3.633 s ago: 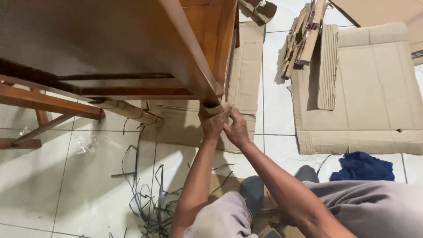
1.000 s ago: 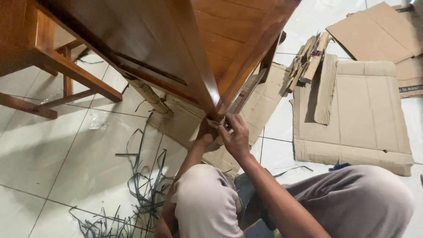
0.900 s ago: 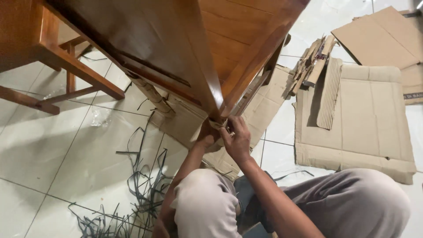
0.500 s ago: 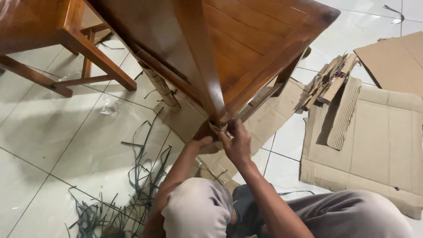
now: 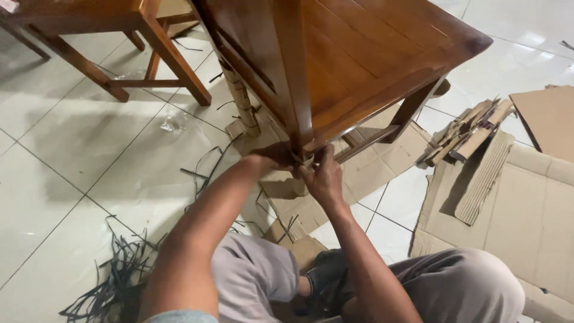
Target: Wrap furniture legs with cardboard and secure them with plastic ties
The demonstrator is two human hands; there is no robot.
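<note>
A brown wooden chair stands right in front of me on flattened cardboard. Both my hands are at the top of its near front leg, just under the seat corner. My left hand and my right hand pinch a strip of cardboard wrapping around that leg. Another leg of the chair, further back, is still wrapped in cardboard. My knees, in grey trousers, are bent below the hands.
A second wooden chair stands at the upper left. Cut black plastic straps lie tangled on the white tile floor to my left. Flattened cardboard sheets and torn cardboard scraps lie to the right.
The view has swung up and back, so more of the chair seat and the second chair show. My left arm has risen into view. Both hands stay on the leg wrapping.
</note>
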